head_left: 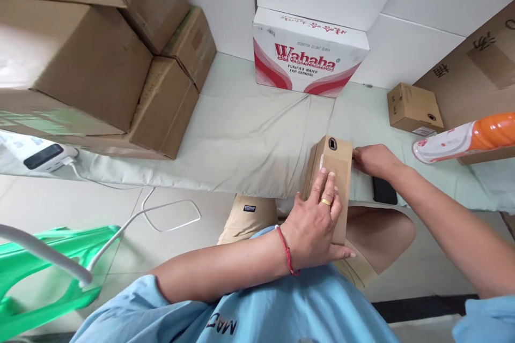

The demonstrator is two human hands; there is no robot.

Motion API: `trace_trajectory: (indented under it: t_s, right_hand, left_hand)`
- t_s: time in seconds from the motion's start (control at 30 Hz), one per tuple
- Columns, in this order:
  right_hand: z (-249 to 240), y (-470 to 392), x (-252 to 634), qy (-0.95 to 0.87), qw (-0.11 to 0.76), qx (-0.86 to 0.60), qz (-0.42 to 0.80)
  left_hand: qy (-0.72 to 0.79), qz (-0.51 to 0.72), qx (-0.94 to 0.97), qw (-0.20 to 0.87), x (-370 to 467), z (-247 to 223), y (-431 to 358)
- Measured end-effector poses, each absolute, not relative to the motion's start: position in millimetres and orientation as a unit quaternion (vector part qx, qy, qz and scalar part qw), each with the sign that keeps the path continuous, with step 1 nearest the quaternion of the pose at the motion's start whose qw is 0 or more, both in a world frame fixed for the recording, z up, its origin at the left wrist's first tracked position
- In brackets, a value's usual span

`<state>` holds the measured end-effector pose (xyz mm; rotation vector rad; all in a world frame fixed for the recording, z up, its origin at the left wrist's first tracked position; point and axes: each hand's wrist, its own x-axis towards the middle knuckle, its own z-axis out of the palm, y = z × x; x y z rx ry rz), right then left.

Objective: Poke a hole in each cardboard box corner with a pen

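A small brown cardboard box [341, 153] with a dark-rimmed hole stands at the front edge of the cloth-covered table, its near end over the edge. My left hand [316, 220] grips it, fingers laid along its upper face and thumb at the near end. A gold ring and a red cord bracelet are on that hand. My right hand [374, 161] is at the box's right side, its fingers closed together; whether they pinch a flap or anything else is hidden. Just below that hand lies a black phone-like object [384, 191].
Large cartons [92, 64] are stacked at the left. A white Wahaha carton [309, 56] stands by the wall. To the right are another small box [414, 107], an orange-and-white bottle [462, 139] and a big carton [483, 64]. A cabled white device [42, 155] sits near a green stool [52, 257].
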<state>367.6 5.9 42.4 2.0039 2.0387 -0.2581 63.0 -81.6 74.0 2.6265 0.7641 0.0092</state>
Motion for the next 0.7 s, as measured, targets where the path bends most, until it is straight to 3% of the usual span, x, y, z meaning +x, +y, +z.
trace_trajectory:
  t_s: [0.1, 0.23, 0.37, 0.57, 0.7]
  right_hand:
    - [65, 0, 388, 0.675, 0.017, 0.733, -0.081]
    - [96, -7, 390, 0.584, -0.253, 0.769, -0.062]
    - [101, -5, 340, 0.53, -0.434, 0.714, -0.148]
    - [75, 26, 244, 0.442, -0.57, 0.559, -0.409]
    - [64, 30, 228, 0.468, -0.572, 0.593, -0.32]
  left_hand:
    - [0.268, -0.013, 0.944, 0.191, 59, 75, -79]
    - [0.253, -0.011, 0.951, 0.18, 56, 75, -77]
    - [0.258, 0.059, 0.943, 0.203, 59, 61, -85]
    - [0.269, 0.1, 0.937, 0.197, 65, 50, -92]
    - [0.266, 0.079, 0.941, 0.192, 69, 60, -87]
